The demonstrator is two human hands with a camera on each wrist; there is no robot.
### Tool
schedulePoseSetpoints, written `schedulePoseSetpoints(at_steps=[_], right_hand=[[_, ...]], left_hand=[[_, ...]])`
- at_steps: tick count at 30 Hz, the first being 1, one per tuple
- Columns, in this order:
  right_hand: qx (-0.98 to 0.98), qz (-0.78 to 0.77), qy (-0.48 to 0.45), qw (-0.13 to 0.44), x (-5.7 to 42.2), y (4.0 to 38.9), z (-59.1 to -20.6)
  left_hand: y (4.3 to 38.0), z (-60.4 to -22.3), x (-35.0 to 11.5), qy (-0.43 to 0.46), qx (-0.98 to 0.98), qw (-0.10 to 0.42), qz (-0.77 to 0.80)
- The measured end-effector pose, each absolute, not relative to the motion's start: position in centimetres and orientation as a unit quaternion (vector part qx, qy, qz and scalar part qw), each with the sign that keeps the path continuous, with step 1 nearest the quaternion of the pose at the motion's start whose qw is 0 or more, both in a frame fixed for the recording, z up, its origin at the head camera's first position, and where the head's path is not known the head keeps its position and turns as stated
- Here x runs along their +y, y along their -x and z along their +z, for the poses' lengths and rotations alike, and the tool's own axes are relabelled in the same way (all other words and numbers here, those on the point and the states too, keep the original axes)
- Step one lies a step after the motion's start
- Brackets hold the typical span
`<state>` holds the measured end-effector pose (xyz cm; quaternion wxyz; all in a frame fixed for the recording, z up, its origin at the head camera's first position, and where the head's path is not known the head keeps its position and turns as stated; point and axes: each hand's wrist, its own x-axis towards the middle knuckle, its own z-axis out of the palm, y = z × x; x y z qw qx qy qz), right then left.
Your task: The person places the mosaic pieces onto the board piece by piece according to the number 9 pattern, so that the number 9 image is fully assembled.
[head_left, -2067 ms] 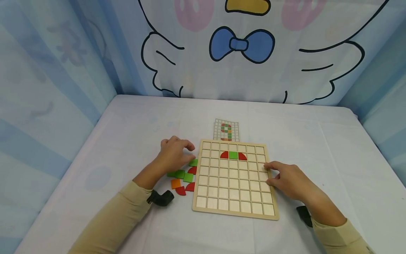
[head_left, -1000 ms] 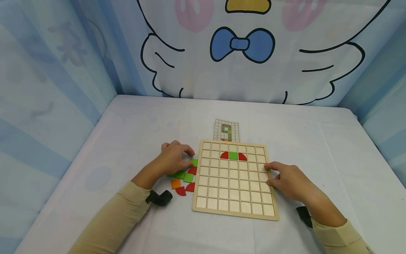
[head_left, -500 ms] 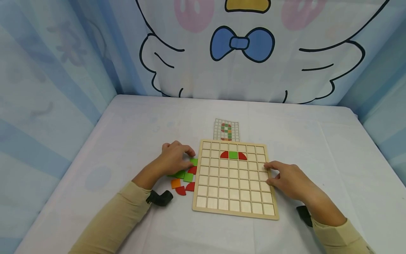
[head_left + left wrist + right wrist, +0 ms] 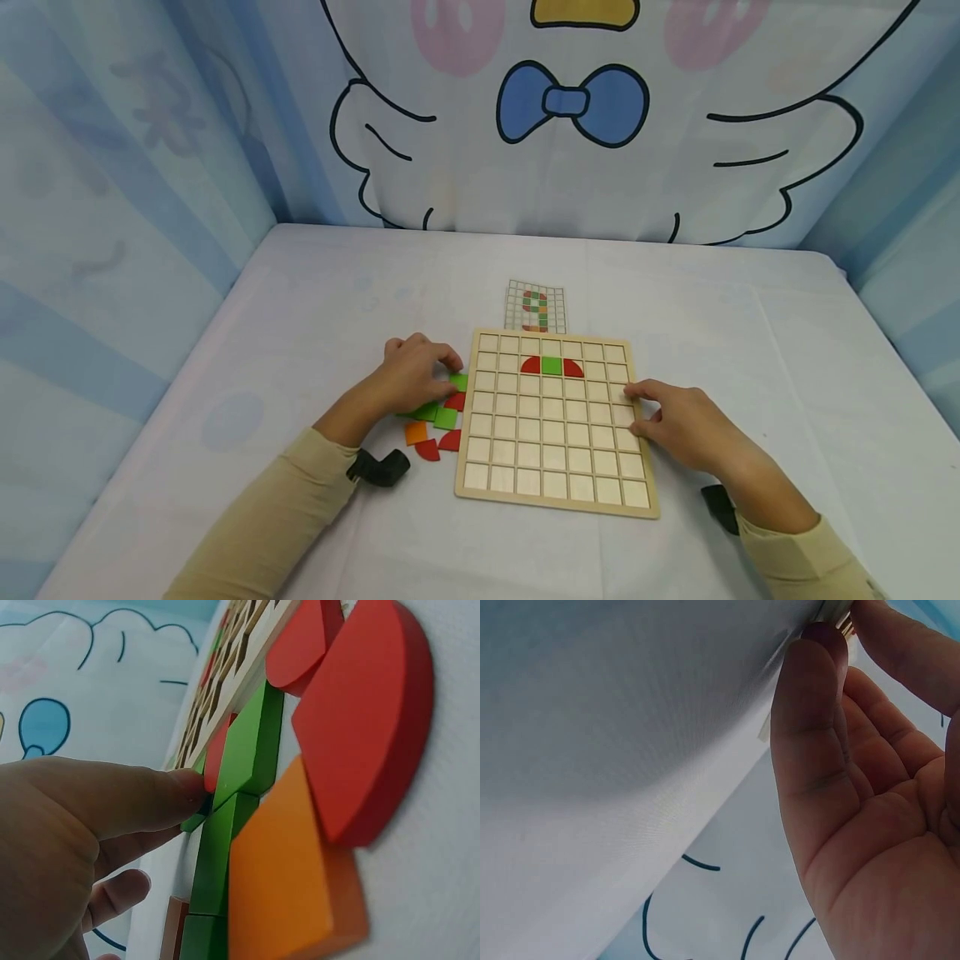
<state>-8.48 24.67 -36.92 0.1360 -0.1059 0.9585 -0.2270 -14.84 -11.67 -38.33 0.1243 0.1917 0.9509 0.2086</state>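
1. Head view: here's the wooden board [image 4: 553, 458] flat on the white table [image 4: 757, 350], a green square [image 4: 551, 367] between two red quarter-rounds [image 4: 531, 366] in its second row. Over on its left side, the left hand [image 4: 412, 375], thumb and index nearly closed, pinches a green tile [image 4: 459, 382] right beside the frame. Across the way, the right hand [image 4: 688, 427] has the board's right edge between thumb and fingertips. Loose tiles in green, red and orange [image 4: 416, 432] crowd the left side, and a printed card [image 4: 556, 310] peeks out past the far edge.

2. Left wrist view: in close now, thumb on the green tile, a finger behind it, the others loosely bent. Big in front, the orange tile and a red quarter-round.

3. Right wrist view: fingers fairly straight, tips and thumb together at the board's edge, only a sliver of it showing.
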Motion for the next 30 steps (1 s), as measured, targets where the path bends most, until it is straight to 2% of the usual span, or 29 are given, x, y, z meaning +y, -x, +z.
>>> schedulePoseSetpoints(at_steps=[30], right_hand=[[0.959, -0.227, 0.105, 0.136, 24.62, 8.48, -36.88]], left_hand=[[15.05, -38.6, -11.64, -0.175, 0.956, 0.118, 0.202]])
